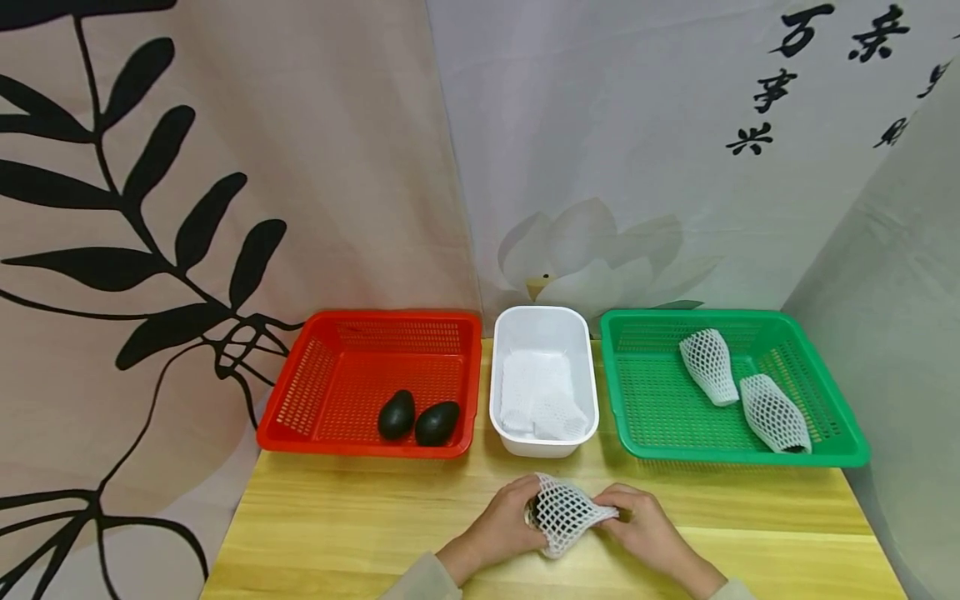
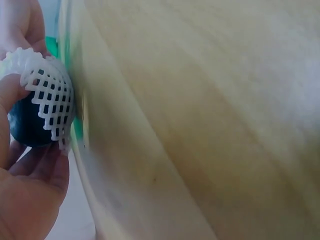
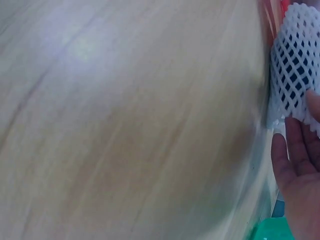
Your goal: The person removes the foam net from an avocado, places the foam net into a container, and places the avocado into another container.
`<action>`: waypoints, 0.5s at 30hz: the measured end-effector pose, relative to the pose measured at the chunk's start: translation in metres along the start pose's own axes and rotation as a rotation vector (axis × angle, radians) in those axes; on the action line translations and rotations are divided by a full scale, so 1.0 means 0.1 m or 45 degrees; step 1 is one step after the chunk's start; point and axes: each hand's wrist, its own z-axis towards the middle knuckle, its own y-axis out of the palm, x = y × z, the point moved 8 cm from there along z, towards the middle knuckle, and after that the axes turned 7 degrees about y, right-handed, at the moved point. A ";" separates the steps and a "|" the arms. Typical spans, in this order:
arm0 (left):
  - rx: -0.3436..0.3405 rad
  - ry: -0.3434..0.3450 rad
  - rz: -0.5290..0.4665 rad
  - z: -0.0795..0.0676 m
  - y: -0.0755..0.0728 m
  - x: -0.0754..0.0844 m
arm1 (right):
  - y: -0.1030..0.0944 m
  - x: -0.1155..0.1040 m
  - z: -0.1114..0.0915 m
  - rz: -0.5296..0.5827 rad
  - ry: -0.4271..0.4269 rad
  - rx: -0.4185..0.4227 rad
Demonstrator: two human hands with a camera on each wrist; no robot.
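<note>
Over the front of the table, my left hand [image 1: 502, 525] grips a dark avocado [image 2: 29, 122], with its thumb and fingers around the fruit and the edge of a net. A white foam net sleeve [image 1: 566, 512] covers most of the avocado; the fruit's bare end shows in the left wrist view. My right hand [image 1: 647, 533] pinches the narrow, gathered end of the sleeve between thumb and fingers. In the right wrist view the sleeve [image 3: 295, 65] shows dark fruit through its mesh, and the outer fingers lie fairly straight.
A red basket [image 1: 367, 450] at the left holds two bare avocados [image 1: 417, 418]. The white tub [image 1: 543, 315] in the middle contains foam nets [image 1: 558, 415]. In the green basket [image 1: 742, 455] at the right lie two netted fruits [image 1: 776, 412]. Cloth hangs behind the wooden table [image 1: 337, 517].
</note>
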 end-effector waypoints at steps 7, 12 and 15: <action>-0.003 0.022 0.063 0.00 0.05 0.03 | 0.01 0.00 -0.01 0.009 0.024 -0.016; 0.015 0.009 0.091 -0.05 0.03 0.02 | 0.00 0.00 -0.01 -0.008 0.034 -0.015; 0.008 -0.038 0.057 -0.09 0.02 -0.02 | -0.03 0.02 -0.01 -0.011 0.060 -0.007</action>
